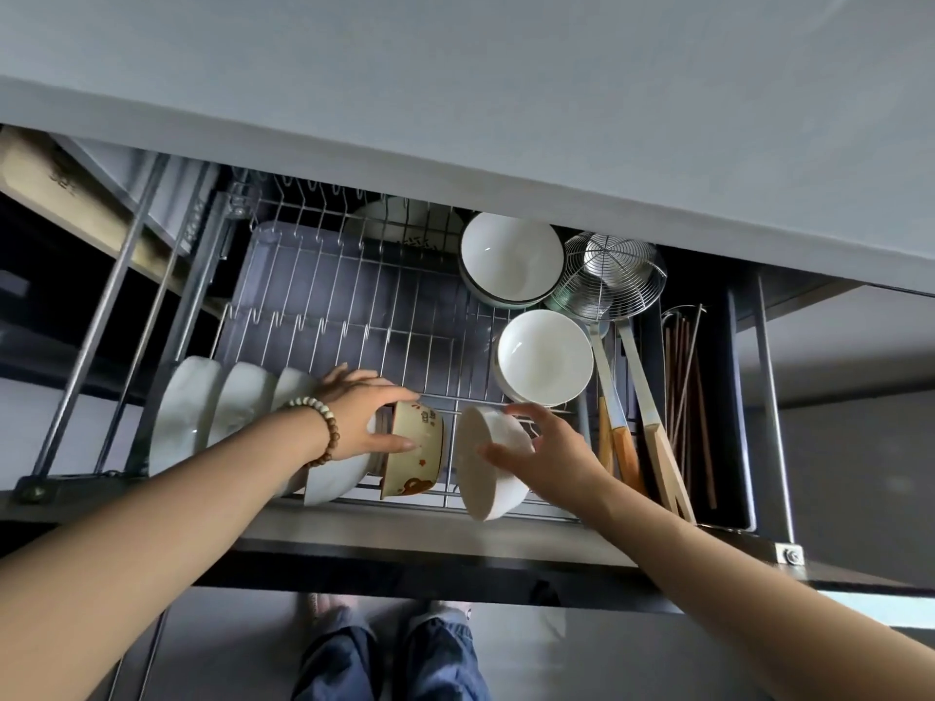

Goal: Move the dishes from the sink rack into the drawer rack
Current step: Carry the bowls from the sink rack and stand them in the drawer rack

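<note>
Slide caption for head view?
Left hand holds a patterned bowl, right hand a white bowl, at the drawer rack.

Single head cam, wide-angle, looked steeply down past the worktop [455,103] edge into the pulled-out drawer rack [354,316]. Close in: rack filled mid-frame, left hand [362,419] and right hand [554,460] reached in from the bottom corners, floor [227,650] and legs [435,660] showed along the bottom edge.
</note>
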Tool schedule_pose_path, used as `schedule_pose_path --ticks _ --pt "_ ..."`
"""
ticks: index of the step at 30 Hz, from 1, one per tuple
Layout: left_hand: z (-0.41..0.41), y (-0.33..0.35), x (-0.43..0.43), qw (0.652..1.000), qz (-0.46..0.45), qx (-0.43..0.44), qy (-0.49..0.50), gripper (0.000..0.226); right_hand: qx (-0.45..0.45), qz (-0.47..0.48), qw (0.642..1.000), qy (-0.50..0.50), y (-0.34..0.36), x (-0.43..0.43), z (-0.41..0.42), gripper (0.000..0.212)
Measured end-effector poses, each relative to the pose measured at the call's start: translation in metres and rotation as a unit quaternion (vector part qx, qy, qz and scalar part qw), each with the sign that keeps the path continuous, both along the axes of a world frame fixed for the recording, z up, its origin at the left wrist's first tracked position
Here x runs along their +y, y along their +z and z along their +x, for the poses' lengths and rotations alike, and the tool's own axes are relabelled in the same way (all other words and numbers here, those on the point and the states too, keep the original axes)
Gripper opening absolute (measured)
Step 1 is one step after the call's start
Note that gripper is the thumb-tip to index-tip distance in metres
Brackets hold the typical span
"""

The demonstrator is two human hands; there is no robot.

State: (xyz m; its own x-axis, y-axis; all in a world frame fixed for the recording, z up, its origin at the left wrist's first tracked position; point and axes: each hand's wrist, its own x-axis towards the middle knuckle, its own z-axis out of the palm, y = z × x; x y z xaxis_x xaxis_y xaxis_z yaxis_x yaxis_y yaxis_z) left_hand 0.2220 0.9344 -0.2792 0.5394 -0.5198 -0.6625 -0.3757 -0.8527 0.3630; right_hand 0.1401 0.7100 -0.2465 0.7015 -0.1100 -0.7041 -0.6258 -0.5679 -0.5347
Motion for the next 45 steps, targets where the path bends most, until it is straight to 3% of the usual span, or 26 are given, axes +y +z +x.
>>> schedule_pose_path --ticks 10,35,45 --pt "0.004 -0.006 0.001 0.999 0.000 -0.024 -0.024 0.064 0.024 -0.012 0.998 -0.060 -0.013 0.020 0.020 0.065" --pt "0.003 -0.014 -0.012 0.999 -0.037 -0.040 -0.007 0.060 0.063 -0.076 0.995 -0.010 -0.009 -0.002 0.008 0.065" --pt "0.004 -0.009 -0.017 0.999 -0.028 -0.025 -0.005 0.058 0.098 0.002 0.993 -0.072 -0.031 0.007 0.018 0.065"
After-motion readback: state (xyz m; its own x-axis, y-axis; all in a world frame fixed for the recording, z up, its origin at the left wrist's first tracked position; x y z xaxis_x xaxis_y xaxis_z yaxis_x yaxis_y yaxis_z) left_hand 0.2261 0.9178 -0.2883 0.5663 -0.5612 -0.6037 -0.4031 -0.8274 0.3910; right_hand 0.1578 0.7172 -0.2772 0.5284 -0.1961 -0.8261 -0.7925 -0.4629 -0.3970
